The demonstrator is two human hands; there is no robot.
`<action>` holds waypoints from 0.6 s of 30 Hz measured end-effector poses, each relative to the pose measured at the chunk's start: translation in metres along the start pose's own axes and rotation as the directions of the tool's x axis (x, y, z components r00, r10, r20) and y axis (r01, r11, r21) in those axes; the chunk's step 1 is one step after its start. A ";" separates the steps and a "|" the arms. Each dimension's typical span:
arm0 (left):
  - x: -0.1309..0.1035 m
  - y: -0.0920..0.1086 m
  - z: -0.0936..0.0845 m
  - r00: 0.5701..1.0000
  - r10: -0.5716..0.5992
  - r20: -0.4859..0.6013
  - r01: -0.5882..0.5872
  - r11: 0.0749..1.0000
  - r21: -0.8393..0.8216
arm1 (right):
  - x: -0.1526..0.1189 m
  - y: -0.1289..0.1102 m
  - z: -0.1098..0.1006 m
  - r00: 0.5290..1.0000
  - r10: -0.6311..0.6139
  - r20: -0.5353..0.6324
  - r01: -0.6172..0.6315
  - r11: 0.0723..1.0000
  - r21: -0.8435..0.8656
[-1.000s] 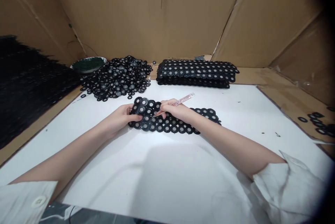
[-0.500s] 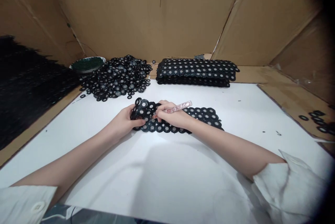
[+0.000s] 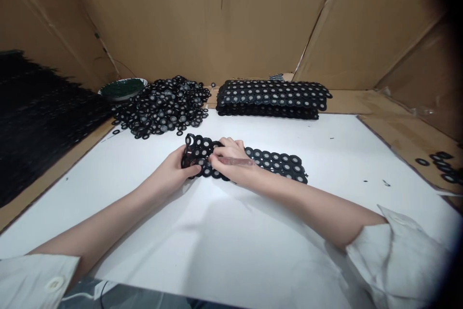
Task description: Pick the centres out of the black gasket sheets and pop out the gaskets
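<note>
A flat strip of linked black rings with pale centres (image 3: 278, 160) lies across the middle of the white tabletop. Its left end is curled up. My left hand (image 3: 171, 168) grips that end, thumb on top and fingers behind. Over the strip, just right of the left thumb, my right hand (image 3: 234, 164) is closed around a slim, clear reddish-handled tool (image 3: 237, 160). The tool lies nearly flat along the hand; its tip is hidden among fingers and rings, so its exact kind does not show.
At back left, a heap of loose black rings (image 3: 162, 109) stands beside a bowl of dark green stuff (image 3: 123, 88). Folded ring strips (image 3: 271, 99) are stacked at the back. Dark bristly material (image 3: 43, 121) fills the left side; more rings (image 3: 444, 167) lie far right. Cardboard walls (image 3: 181, 20) surround the table.
My right hand has turned, and the tool has swung from slanting upward to nearly flat. The right forearm has shifted slightly left. My left hand keeps its hold on the strip.
</note>
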State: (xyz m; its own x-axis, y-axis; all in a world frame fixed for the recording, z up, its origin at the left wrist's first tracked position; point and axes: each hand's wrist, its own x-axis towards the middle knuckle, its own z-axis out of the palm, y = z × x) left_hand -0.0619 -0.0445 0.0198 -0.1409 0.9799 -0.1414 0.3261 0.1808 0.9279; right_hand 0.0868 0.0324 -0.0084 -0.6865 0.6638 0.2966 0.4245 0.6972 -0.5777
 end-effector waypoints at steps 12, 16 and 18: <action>0.019 -0.009 -0.020 0.999 0.024 -0.034 -0.016 0.979 0.201 | -0.001 -0.006 -0.005 0.995 0.099 -0.021 -0.090 0.960 0.265; 0.020 -0.008 -0.016 0.999 -0.007 -0.054 0.013 0.994 0.112 | -0.003 -0.009 -0.003 0.995 0.101 -0.006 -0.097 0.976 0.197; 0.020 -0.009 -0.016 0.998 -0.004 -0.059 0.011 0.994 0.110 | -0.003 -0.009 -0.002 0.995 0.103 0.004 -0.102 0.980 0.172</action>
State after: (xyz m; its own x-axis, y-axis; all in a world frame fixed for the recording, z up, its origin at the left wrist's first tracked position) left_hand -0.0824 -0.0279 0.0143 -0.1971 0.9724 -0.1248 0.4252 0.1995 0.8828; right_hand 0.0862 0.0242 -0.0030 -0.6417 0.7309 0.2324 0.3845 0.5688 -0.7271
